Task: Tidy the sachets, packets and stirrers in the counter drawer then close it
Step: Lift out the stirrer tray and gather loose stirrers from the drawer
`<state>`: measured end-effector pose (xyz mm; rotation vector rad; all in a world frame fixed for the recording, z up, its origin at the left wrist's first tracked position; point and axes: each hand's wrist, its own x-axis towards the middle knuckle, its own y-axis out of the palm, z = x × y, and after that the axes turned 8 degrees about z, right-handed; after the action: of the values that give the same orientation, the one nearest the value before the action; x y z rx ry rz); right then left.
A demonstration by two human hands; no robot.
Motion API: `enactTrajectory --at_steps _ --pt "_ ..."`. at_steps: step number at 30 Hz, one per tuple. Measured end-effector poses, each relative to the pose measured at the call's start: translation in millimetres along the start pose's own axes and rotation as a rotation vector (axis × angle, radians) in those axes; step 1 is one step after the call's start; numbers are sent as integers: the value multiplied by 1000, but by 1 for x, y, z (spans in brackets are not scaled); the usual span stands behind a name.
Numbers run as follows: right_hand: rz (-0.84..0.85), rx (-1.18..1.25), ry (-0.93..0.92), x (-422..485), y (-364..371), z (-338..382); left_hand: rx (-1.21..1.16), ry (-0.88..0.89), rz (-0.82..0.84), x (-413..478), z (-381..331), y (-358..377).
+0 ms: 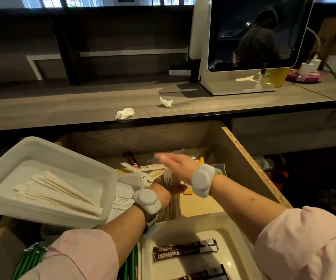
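Observation:
The wooden drawer [250,158] stands pulled out under the counter. My left hand [168,187] lies palm up in its middle, closed around a small bunch of pale stirrers [168,177]. My right hand [175,163] hovers just above it, blurred, fingers stretched flat and holding nothing. Loose paper-wrapped stirrers [142,170] and a dark sachet [131,159] lie behind the hands. At the left, a white tray [41,147] holds several wrapped stirrers [62,193]. A second white tray [235,229] at the front holds dark brown sachets [185,249].
Green straws [29,259] lie at the front left of the drawer. Printed white packets [122,199] sit beside the left tray. On the counter above lie two crumpled tissues [125,113], and a white screen terminal [244,47] stands to the right with cables.

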<state>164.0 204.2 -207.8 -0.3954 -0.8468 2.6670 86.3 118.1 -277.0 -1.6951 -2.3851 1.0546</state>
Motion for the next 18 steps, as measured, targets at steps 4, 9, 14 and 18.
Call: enactTrajectory --at_steps 4,9,14,18 --pt "-224 410 -6 -2 -19 -4 -498 -77 -123 -18 -30 -21" --pt "-105 356 -32 -4 3 -4 -928 17 -227 -23 -50 -63" --pt "18 -126 -172 18 39 45 -1128 8 -294 -45 -46 -108" --pt "114 -242 -187 50 73 79 -979 -12 -448 -70 -25 -152"
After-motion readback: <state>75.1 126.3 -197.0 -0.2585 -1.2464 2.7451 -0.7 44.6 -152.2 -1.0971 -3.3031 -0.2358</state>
